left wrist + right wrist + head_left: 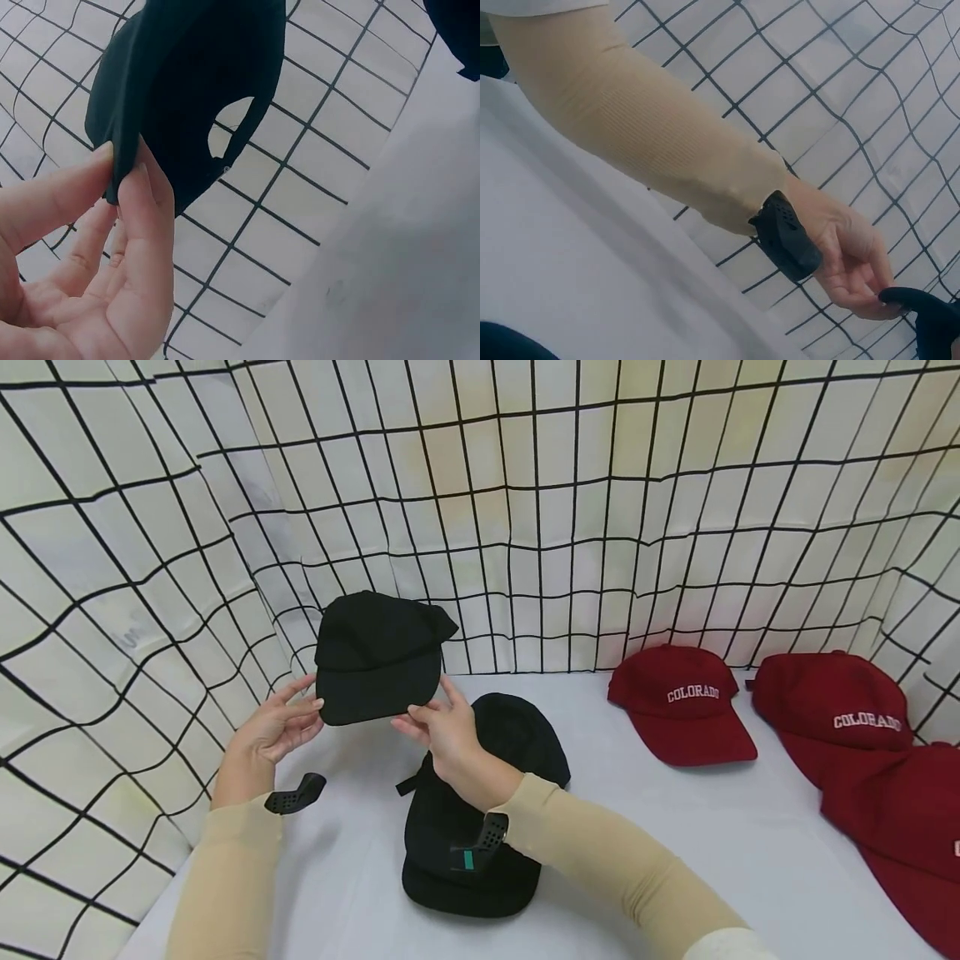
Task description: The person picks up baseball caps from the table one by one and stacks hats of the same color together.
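A black baseball cap (375,631) is held up above the table, brim toward me. My left hand (264,739) pinches the brim's left edge between thumb and fingers. At the brim's right edge, my right hand (453,739) grips it the same way. In the left wrist view the cap (195,67) shows its hollow inside and the back-strap opening, with the left hand (90,277) at the brim. The right wrist view mostly shows the left hand (847,247) and the brim (922,307). Under my right forearm, black caps (517,735) lie overlapping on the table, partly hidden.
Several dark red caps lettered COLORADO lie at the right: one cap (675,718) alone, others (832,693) overlapping toward the right edge. A white table (600,827) lies beneath. White walls with a black grid net (555,527) rise behind and at both sides.
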Available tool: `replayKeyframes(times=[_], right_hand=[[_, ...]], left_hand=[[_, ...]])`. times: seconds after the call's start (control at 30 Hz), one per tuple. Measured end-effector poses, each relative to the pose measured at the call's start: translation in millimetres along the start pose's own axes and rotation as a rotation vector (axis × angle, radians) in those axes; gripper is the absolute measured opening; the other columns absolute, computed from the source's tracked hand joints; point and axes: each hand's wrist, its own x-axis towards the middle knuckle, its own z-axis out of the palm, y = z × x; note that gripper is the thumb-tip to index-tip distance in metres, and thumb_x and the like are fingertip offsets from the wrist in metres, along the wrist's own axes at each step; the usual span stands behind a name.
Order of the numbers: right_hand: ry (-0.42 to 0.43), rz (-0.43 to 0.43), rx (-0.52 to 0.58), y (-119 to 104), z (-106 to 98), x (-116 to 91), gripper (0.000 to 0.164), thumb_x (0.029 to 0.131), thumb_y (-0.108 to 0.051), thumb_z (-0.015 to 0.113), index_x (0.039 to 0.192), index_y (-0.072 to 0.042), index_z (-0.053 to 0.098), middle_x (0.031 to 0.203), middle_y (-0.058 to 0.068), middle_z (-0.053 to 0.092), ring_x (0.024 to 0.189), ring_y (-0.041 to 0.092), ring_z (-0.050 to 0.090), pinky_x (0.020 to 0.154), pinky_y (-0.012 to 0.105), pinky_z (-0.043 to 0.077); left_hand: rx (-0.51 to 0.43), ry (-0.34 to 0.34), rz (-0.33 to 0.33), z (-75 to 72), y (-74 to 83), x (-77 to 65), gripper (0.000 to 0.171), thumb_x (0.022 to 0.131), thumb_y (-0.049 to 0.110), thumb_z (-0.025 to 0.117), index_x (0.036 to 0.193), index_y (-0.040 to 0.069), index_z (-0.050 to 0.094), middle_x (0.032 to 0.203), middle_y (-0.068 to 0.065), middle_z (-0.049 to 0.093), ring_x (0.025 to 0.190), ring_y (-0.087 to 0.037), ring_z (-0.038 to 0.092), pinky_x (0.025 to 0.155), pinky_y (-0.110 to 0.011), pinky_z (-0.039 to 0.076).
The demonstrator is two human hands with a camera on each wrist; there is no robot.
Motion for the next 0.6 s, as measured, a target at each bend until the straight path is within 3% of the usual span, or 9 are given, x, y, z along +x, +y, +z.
replayKeyframes(times=[0.17,0.4,0.6], right_hand=[[-0.061,-0.017,-0.057,-8.1,-8.2,3.9,0.082,0.095,0.017,0.055,0.164,-0.015,0.024,0.147,0.019,0.053,0.12,0.034,0.064,0.088,0.036,0.058],[-0.067,-0.016,-0.116,-16.7,-21.3,9.5,0.082,0.095,0.017,0.055,0.164,-0.012,0.022,0.153,0.019,0.045,0.123,0.034,0.062,0.087,0.037,0.058],[-0.078,-0.011,-0.149,-25.9,-29.5,8.2,0.08,0.096,0.016,0.054,0.164,-0.014,0.024,0.146,0.02,0.048,0.12,0.035,0.061,0.086,0.037,0.059]], left_hand=[[0.0,-0.011,0.003,2.4,-1.3,-0.3,0.042,0.095,-0.014,0.062,0.114,0.023,0.069,0.106,-0.002,0.067,0.079,-0.017,0.069,0.07,-0.029,0.059],[0.044,-0.025,-0.001,10.8,-2.6,2.0,0.046,0.097,-0.013,0.059,0.124,0.023,0.06,0.107,-0.002,0.066,0.08,-0.017,0.069,0.07,-0.028,0.059],[0.137,-0.012,-0.009,20.4,-2.9,4.9,0.057,0.098,-0.009,0.061,0.141,0.025,0.045,0.121,0.0,0.054,0.084,-0.014,0.066,0.074,-0.025,0.057]])
